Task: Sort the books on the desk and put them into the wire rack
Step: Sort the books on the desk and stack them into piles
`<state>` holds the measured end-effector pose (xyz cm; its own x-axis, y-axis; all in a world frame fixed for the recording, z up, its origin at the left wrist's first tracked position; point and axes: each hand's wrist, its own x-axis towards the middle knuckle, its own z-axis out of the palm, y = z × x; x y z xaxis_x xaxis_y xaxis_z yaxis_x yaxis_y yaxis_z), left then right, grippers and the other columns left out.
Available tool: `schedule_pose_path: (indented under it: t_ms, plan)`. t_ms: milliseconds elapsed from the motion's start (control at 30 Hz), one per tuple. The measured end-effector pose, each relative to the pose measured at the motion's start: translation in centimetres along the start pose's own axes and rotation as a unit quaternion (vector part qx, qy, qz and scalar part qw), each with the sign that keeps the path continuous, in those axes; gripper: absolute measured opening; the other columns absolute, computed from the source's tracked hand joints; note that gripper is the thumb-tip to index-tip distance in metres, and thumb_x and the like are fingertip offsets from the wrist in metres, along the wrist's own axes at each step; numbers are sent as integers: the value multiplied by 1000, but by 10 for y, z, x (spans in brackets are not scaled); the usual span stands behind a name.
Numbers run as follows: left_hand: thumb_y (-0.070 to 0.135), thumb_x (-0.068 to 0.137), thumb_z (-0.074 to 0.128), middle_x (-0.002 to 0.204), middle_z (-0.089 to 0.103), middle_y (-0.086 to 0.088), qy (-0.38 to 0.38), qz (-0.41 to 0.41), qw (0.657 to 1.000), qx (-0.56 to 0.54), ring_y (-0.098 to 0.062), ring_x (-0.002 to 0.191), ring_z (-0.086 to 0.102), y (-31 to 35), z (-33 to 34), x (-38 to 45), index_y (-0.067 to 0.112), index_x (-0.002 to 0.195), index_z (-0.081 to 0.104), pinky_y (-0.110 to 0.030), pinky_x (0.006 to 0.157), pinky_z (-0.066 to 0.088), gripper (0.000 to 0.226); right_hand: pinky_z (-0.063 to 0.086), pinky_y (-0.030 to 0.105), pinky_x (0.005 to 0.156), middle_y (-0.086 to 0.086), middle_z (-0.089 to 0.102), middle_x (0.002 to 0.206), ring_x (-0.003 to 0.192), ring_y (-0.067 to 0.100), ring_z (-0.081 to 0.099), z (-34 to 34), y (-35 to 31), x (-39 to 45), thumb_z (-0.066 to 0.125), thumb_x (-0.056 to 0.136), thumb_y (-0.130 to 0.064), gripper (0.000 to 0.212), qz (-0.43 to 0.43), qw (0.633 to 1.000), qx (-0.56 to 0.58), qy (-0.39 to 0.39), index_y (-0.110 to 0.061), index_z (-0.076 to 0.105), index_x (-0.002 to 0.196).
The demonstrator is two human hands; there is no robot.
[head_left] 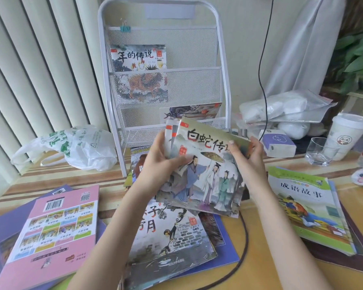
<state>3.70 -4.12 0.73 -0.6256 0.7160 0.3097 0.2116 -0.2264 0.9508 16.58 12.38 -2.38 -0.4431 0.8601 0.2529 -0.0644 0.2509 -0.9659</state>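
1. Left hand (pixel 160 162) and right hand (pixel 252 156) each grasp the fanned picture books (pixel 205 170), held above the tabletop (pixel 260 266).
2. Wire rack (pixel 166 80) behind holds two books.
3. More books lie flat below.

Both forearms are bare, sleeveless as far as seen; left hand (pixel 158 164) seemingly ringless.

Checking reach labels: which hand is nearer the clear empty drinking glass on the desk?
Right. The right hand, gripping the fanned picture books' right edge, sits just left of the clear drinking glass. The left hand holds the books' left side, farther away.
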Motion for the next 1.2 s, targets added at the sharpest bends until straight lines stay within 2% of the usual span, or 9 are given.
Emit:
schedule_pose_path:
  t_ms: [167,333,433,500,600,833,933,1000,1200]
  plan:
    - [0,82,66,96,73,4,32,78,996,-29,-13,80,70,29,-24,-28,29,113,49,-24,62,57,46,44,26,81,-4,64,86,85,6,59,28,-32,-14,62,76,-49,31,-86,987,113,-68,-21,61,90]
    - [25,75,78,68,68,18,109,39,993,27,1,57,61,30,-37,-68,35,92,57,-22,59,50,29,42,33,81,-13,62,75,93,22,61,55,-24,-39,64,62,-76,44,-61,969,147,-188,-34,62,77]
    - [34,76,73,61,65,22,173,5,985,25,2,52,56,24,-44,-80,36,81,61,-28,63,49,14,43,21,78,-19,61,69,81,1,60,58,-13,-51,64,44,-84,61,-34,954,114,-276,-31,59,72]
    - [28,78,73,53,60,21,177,25,983,38,5,48,53,21,-40,-84,29,85,57,-14,55,44,18,46,14,81,-24,66,67,75,-13,60,67,-3,-61,75,57,-62,38,-18,950,115,-291,-28,64,71]
    - [12,85,68,45,57,15,204,6,975,92,5,42,51,6,-34,-90,14,70,53,-8,47,39,21,47,11,73,-21,71,76,80,-13,63,74,4,-71,69,76,-22,10,5,957,120,-265,-26,64,84]
    - [29,84,70,48,65,5,274,-132,951,52,-5,38,58,18,-66,-98,11,74,66,-15,37,42,21,28,18,102,-22,41,133,130,1,35,64,-3,-63,42,97,-42,45,-28,958,-55,-282,-26,36,138]
    - [24,89,64,32,52,6,254,-188,947,62,-3,23,44,29,-87,-102,7,72,55,-10,27,30,25,-1,49,115,-5,-7,158,145,24,-11,61,25,-54,48,84,-65,91,-7,862,-366,-352,-28,-1,151]
    - [19,91,61,28,47,4,241,-217,944,63,-4,19,40,28,-92,-101,3,76,52,-10,25,27,23,-13,53,111,0,-22,155,141,28,-25,64,41,-57,41,78,-77,101,-10,810,-461,-361,-31,-12,149]
    - [9,91,60,45,62,-2,193,-270,941,66,-9,35,57,8,-100,-101,-1,79,58,-15,35,42,16,25,57,110,18,17,155,139,40,21,74,35,-61,35,96,-52,67,-82,793,-518,-310,-20,12,150]
